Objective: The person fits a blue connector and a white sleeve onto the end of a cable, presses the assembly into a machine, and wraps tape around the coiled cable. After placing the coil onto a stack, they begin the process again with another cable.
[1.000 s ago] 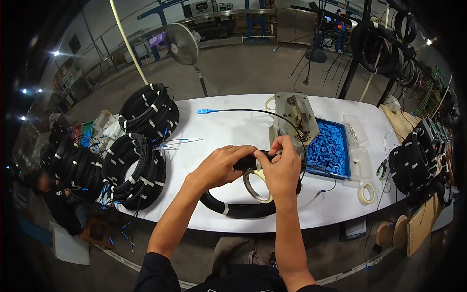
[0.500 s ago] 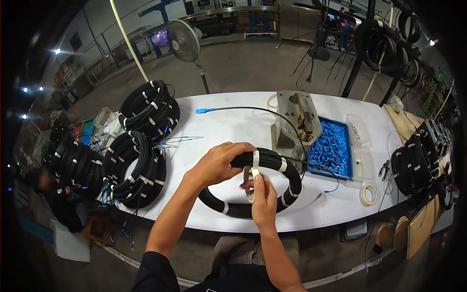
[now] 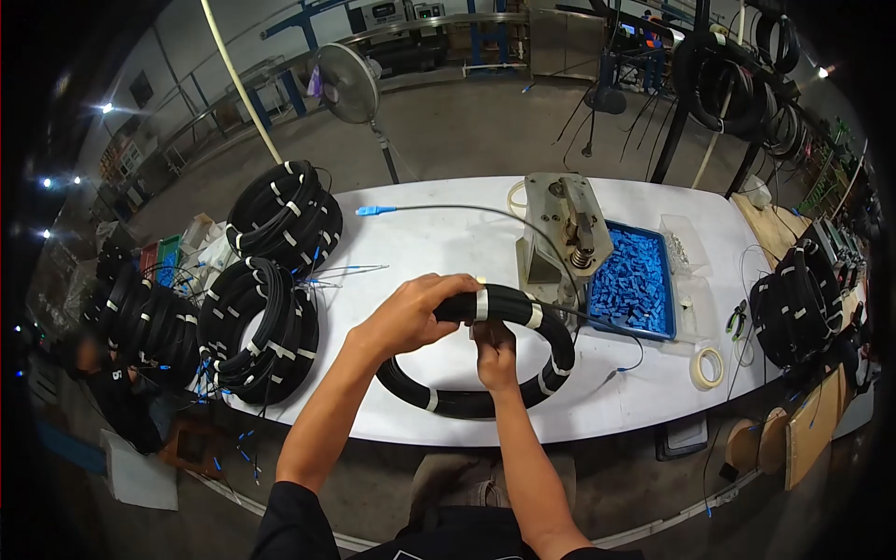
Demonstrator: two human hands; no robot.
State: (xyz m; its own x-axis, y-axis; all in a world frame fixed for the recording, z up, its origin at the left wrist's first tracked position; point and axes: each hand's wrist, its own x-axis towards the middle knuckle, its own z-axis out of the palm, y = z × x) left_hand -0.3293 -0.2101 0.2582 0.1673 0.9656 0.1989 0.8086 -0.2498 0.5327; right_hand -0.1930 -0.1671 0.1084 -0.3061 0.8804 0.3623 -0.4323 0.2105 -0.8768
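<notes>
A thick coil of black cable, bound with white tape strips, stands partly raised off the white table. My left hand is closed around its far upper-left side, thumb on the inside. Beside it a white tape strip wraps the coil. My right hand reaches inside the ring and under that strip, its fingers closed and largely hidden by the cable. A cream edge of the tape roll peeks above the far side. From the coil a loose cable end with a blue connector stretches across the table.
A metal press stands behind the coil, next to a blue tray of small blue parts. A spare tape roll and green-handled cutters lie right. More cable coils stack left; another person sits beyond.
My right hand has moved up and under the coil, carrying the tape roll mostly out of sight. My left hand keeps its hold. The view has shifted slightly.
</notes>
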